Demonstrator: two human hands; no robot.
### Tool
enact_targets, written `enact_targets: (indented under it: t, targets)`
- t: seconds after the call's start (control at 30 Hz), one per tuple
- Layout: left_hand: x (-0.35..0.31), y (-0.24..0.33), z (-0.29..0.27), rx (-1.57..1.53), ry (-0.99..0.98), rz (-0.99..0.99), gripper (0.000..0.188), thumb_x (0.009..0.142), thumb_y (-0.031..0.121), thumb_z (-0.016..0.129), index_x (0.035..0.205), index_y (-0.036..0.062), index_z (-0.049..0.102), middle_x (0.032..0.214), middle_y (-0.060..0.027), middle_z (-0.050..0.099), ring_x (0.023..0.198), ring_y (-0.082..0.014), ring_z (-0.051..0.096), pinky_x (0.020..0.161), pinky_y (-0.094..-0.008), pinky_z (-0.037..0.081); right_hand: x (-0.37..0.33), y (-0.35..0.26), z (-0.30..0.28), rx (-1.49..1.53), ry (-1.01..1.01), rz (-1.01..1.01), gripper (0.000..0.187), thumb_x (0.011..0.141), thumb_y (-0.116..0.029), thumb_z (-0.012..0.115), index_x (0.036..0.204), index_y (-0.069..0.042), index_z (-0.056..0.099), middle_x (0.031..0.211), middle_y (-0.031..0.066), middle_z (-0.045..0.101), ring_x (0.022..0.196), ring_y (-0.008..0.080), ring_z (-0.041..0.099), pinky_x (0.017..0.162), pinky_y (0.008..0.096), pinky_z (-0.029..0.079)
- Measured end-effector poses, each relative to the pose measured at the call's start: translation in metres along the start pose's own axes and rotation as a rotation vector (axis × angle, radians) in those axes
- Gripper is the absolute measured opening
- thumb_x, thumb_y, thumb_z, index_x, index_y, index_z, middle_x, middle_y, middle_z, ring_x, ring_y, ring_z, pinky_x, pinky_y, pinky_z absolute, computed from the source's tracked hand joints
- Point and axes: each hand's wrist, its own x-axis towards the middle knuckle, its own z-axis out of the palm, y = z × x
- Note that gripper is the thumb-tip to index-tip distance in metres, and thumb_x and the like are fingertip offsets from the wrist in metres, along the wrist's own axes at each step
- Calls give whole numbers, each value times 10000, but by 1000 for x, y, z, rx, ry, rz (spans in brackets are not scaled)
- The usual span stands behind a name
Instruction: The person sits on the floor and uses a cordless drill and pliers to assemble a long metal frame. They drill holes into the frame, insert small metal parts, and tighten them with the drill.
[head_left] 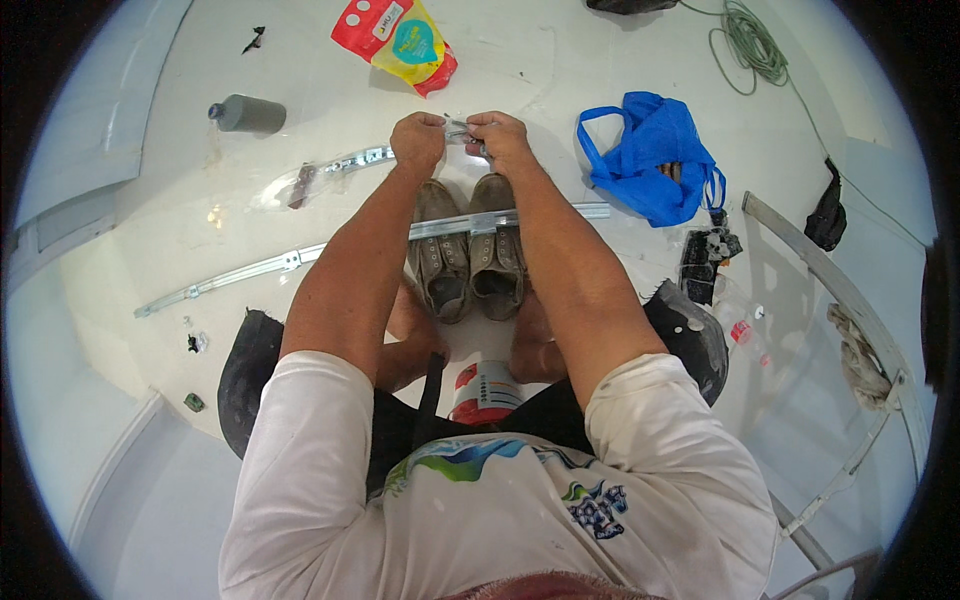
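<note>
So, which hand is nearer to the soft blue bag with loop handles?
Right. The right hand is left of the blue bag, not touching it; the left hand is farther left, beyond the right hand.

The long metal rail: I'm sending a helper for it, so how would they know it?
Start at the shoes between the person's forearms. The rail crosses over both shoes and runs out past each forearm. Unlike the strip by the left hand, it spans the shoes.
</note>
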Motion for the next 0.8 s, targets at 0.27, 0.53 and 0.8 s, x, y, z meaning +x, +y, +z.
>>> enact_targets:
  t: [0.27,0.53,0.8]
  targets:
    - [-6,-14,23,-321,58,-234,215,851,21,707,1039,26,812,943,-124,792,817,-222,746,759,-356,593,0,2,14,-112,142,-128,159,865,102,723,1006,33,748,963,140,726,745,221,718,607,348,652]
    - [-36,-12,12,-245,220,-276,197,838,79,701,999,72,815,975,-148,805,941,-300,774,914,-400,591,1,-5,7,-58,244,-81,204,833,101,697,1003,13,769,949,116,735,765,213,715,587,340,643]
    - [-55,-16,-10,141,27,-100,203,849,144,687,996,97,820,1028,-159,805,987,-355,766,949,-437,587,1,-22,-4,-105,243,-60,134,867,-32,709,983,0,767,856,96,722,714,192,692,543,326,583]
